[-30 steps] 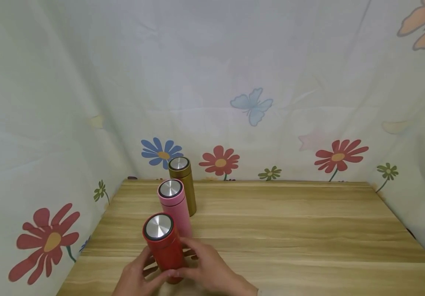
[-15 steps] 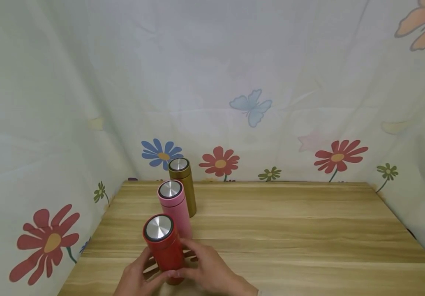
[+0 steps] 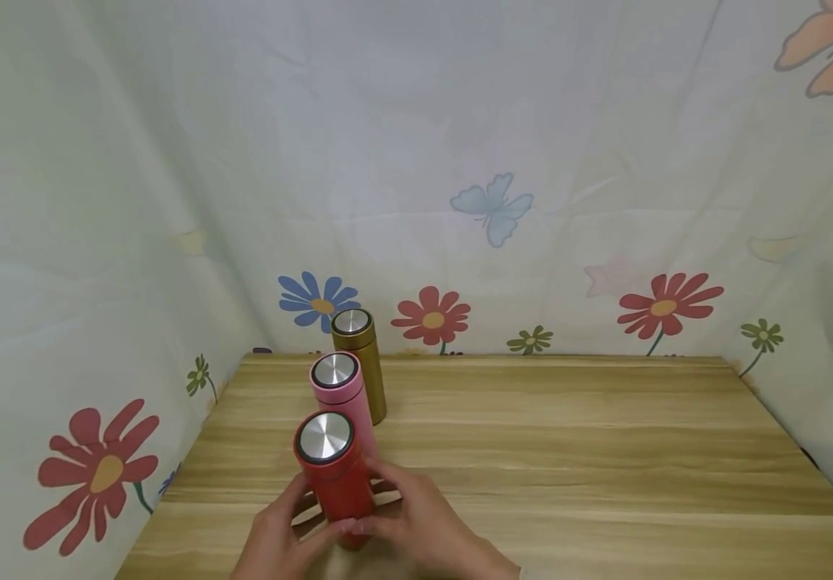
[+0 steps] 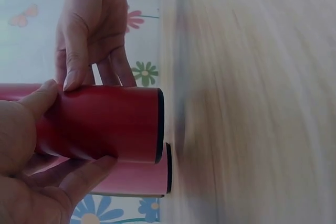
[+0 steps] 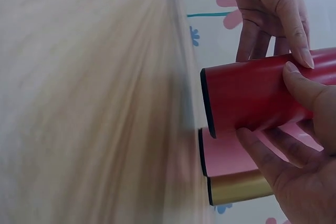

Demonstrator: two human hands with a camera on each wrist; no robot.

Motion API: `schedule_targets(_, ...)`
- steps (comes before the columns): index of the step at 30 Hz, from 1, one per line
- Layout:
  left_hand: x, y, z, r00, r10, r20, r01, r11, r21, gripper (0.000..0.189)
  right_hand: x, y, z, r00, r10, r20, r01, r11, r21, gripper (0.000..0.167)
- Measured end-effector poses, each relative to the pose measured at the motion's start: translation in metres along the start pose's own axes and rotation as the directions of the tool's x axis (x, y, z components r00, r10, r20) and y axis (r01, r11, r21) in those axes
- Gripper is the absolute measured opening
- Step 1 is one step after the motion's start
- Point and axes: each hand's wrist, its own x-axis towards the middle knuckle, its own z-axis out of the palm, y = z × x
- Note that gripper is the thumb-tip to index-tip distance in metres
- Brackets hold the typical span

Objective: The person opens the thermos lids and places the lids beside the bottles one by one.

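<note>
A red vacuum flask [image 3: 340, 493] with a silver disc on its lid stands upright at the near left of the table, between both hands. The left hand [image 3: 277, 530] grips its left side, and the right hand [image 3: 427, 515] grips its right side. The two thumbs nearly meet across its front. In the left wrist view, the red flask's dark base [image 4: 160, 125] is close to the tabletop. Right behind it stands a pink flask [image 3: 358, 411], partly hidden by the red one. Farther back is a gold flask [image 3: 369, 374], overlapped by the pink one.
The wood-grain table [image 3: 569, 451] extends to the right of the flasks. A pale curtain [image 3: 387, 145] printed with flowers and butterflies encloses its back and sides.
Both hands and the red flask have shifted slightly right and away from the person during the last half second. The pink and gold flasks stay where they were.
</note>
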Motion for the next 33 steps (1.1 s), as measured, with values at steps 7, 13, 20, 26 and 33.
schedule_targets(7, 0.005, 0.011, 0.009, 0.999, -0.001, 0.035, 0.002, 1.0, -0.016, 0.088, -0.006, -0.002, -0.011, 0.998, -0.039, -0.046, 0.04, 0.999, 0.002, 0.062)
schedule_targets(13, 0.011, 0.015, 0.016, 0.997, 0.059, 0.047, -0.059, 0.998, -0.007, 0.083, -0.014, -0.004, -0.021, 0.997, 0.013, -0.08, -0.015, 1.0, -0.025, 0.061)
schedule_targets(20, 0.016, 0.02, 0.029, 0.981, 0.187, 0.047, -0.185, 0.982, -0.028, 0.073, -0.021, -0.002, -0.036, 0.994, -0.01, -0.108, 0.005, 0.999, -0.053, 0.064)
schedule_targets(26, 0.018, 0.03, 0.043, 0.959, 0.279, 0.045, -0.278, 0.96, -0.046, 0.065, -0.027, 0.002, -0.05, 0.992, -0.012, -0.126, 0.006, 0.999, -0.048, 0.065)
schedule_targets(33, 0.025, 0.038, 0.056, 0.937, 0.336, 0.094, -0.328, 0.94, -0.092, 0.065, -0.036, 0.006, -0.065, 0.988, -0.023, -0.153, 0.015, 0.999, -0.051, 0.066)
